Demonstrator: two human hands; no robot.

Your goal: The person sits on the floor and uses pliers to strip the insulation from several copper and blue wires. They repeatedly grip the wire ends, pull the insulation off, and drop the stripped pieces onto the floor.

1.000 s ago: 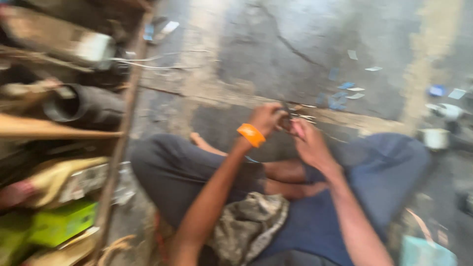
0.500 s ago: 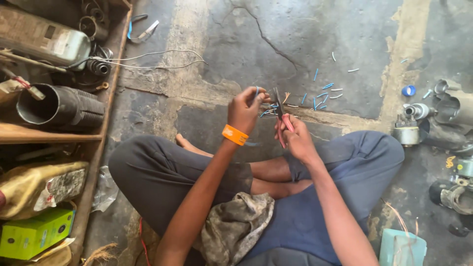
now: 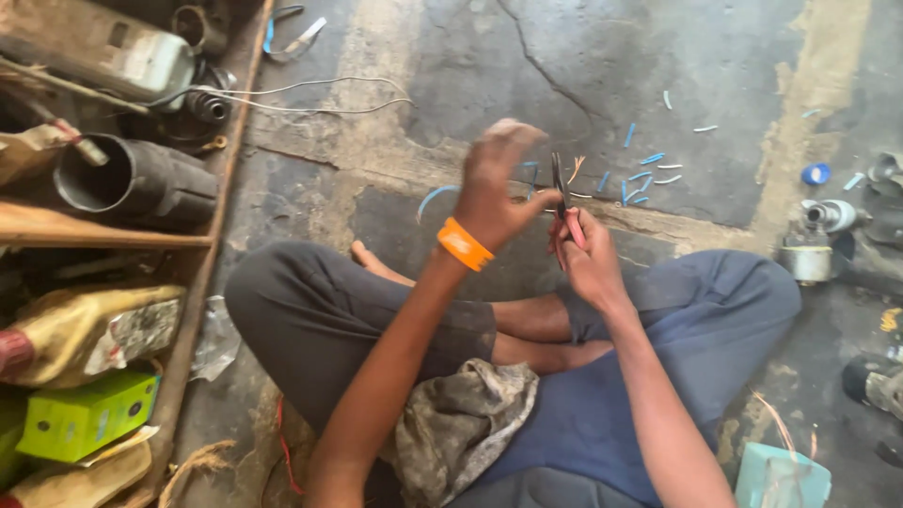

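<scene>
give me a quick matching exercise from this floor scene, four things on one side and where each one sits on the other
Things:
1. orange band on the left wrist
2. green cardboard box
3. small blue round cap
4. crumpled grey-brown rag

Places:
A. on the wooden shelf at the lower left
B. on the person's lap
C. on the concrete floor at the right, near the metal parts
D. on the raised arm, just below the hand

Pairs: 1-D, 2-A, 3-C, 4-B
</scene>
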